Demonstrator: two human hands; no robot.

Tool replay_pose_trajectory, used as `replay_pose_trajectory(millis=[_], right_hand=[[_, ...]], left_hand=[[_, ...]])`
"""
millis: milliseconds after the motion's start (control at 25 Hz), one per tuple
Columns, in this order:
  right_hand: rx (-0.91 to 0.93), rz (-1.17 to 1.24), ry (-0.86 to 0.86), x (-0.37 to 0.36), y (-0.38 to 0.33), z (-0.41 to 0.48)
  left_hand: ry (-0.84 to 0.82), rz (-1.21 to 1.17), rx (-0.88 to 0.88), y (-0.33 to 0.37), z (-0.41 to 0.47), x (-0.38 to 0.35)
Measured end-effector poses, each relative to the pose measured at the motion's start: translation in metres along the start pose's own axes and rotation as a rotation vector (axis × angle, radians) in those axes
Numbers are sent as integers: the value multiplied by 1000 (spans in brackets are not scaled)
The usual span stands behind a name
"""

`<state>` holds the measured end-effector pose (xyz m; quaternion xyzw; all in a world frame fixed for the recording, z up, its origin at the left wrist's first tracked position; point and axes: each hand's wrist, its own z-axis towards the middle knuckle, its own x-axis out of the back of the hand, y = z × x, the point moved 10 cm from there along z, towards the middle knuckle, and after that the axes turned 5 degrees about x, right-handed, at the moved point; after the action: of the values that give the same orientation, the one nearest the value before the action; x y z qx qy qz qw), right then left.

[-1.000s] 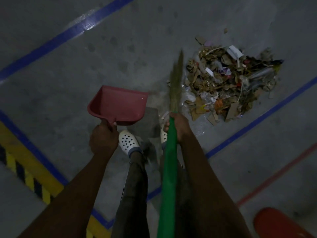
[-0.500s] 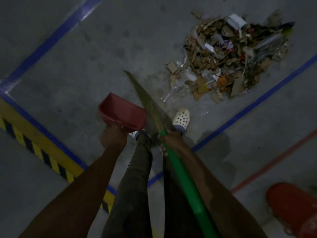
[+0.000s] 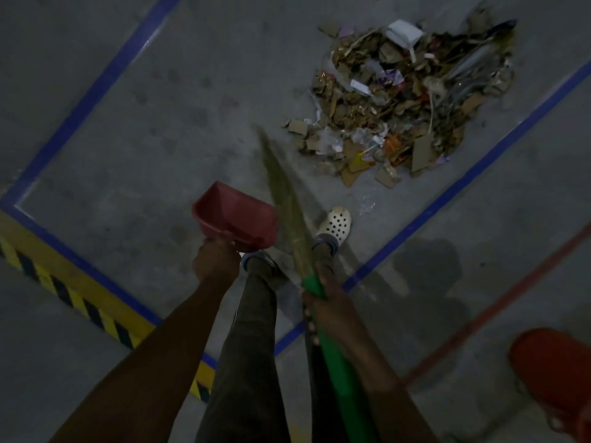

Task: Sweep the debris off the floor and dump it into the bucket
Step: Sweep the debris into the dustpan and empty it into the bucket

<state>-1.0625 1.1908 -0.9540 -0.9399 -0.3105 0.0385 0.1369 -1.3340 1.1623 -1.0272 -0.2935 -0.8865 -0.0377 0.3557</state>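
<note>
Left grip [image 3: 216, 259] curled round dustpan [image 3: 236, 215] handle, pan carried clear of floor [image 3: 160, 139]; I judge it held ready. Right grip [image 3: 323, 306] wrapped on broom [image 3: 289, 203], bristles raised toward 11 o'clock. Debris [image 3: 399, 100] at 1 o'clock: 1 loose heap of cardboard scraps, paper, plastic. Bucket [image 3: 556, 375] at 4 o'clock.

Your debris pile [image 3: 406, 100] lies on the floor [image 3: 160, 139] ahead and to your right, inside the taped bay, near the bay's right-hand line [image 3: 473, 167]. Your left hand [image 3: 216, 262] holds the dustpan [image 3: 236, 215] in front of you, just left of the broom [image 3: 287, 212], whose bristles point forward and stop short of the pile. Your right hand [image 3: 323, 306] grips the broom handle behind the bristles. Your shoe [image 3: 335, 223] stands between broom and pile. The bucket [image 3: 556, 372] sits behind, far right, outside the bay, well apart from the pile. The hazard strip [image 3: 80, 302] runs outside the bay's near-left edge.
</note>
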Motion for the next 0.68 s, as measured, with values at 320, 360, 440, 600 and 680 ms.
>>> replay_pose_trajectory(millis=[320,360,440,600,680], right_hand=[[-80,146,134,71,-61,133],[-64,239,149,75,-61,123],[-45,338,108,59,-53,84],[-15,565,-161,-16,-67,11],[41,536,-152,-25,-97,29]], left_hand=[[38,59,-45,49,2,1],[46,77,-55,55,4,4],[50,131,-84,66,4,16],[59,164,-156,78,-5,49],[58,192,-165,77,0,64]])
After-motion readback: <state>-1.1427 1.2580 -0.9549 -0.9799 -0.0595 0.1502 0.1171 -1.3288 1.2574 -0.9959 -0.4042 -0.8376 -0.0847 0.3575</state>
